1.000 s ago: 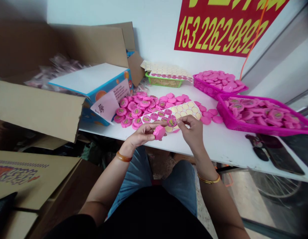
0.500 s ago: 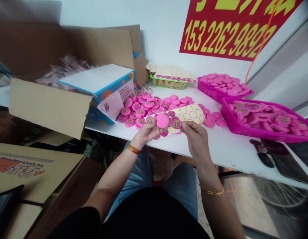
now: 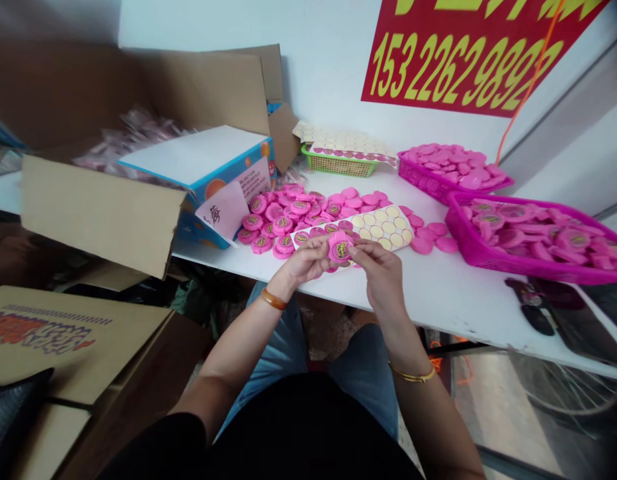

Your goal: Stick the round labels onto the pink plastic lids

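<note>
My left hand [image 3: 308, 259] grips a round pink plastic case [image 3: 334, 245] by its left side, above the table's front edge. A round printed sticker [image 3: 342, 251] lies against the face of that case. My right hand [image 3: 381, 267] pinches the sticker's right edge; whether it is fully flat on the case I cannot tell. Just behind both hands is a sticker sheet [image 3: 383, 228], with round pink stickers on its left part and bare cream circles on its right. Many pink cases with stickers [image 3: 283, 223] are heaped to the left of the sheet.
Plain pink cases [image 3: 427, 238] lie right of the sheet. Two magenta baskets [image 3: 466, 257] of pink pieces stand at right, near a phone [image 3: 583, 320]. A green basket [image 3: 338, 165] holds sticker sheets. Open cartons [image 3: 98, 213] and a blue box [image 3: 208, 183] stand at left.
My right hand has moved left, bringing the sticker from beside the case onto its face. My left hand has shifted slightly right with the case.
</note>
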Action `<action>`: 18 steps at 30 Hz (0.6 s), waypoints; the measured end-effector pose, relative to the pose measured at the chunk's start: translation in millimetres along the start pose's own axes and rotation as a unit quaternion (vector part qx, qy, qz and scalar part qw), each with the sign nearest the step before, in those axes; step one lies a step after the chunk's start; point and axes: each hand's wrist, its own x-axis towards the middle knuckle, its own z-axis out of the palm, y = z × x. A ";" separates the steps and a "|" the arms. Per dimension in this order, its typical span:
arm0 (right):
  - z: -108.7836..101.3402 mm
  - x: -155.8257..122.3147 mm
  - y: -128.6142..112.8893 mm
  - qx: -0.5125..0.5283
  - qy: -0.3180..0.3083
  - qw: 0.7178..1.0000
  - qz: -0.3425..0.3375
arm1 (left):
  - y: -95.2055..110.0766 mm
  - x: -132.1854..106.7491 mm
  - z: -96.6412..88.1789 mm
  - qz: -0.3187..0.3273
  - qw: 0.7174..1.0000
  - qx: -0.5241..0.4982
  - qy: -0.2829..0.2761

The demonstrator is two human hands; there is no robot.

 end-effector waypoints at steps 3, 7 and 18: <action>-0.3 0.0 1.6 -0.006 0.006 1.000 -0.006 | 0.2 0.2 0.4 0.001 1.000 0.001 0.001; -2.0 1.0 1.2 -0.026 0.001 1.000 -0.010 | 0.7 0.2 1.8 -0.004 1.000 0.001 -0.007; -3.7 0.8 -0.8 -0.082 0.013 0.996 -0.040 | 1.1 -0.7 2.9 -0.011 1.000 0.006 0.002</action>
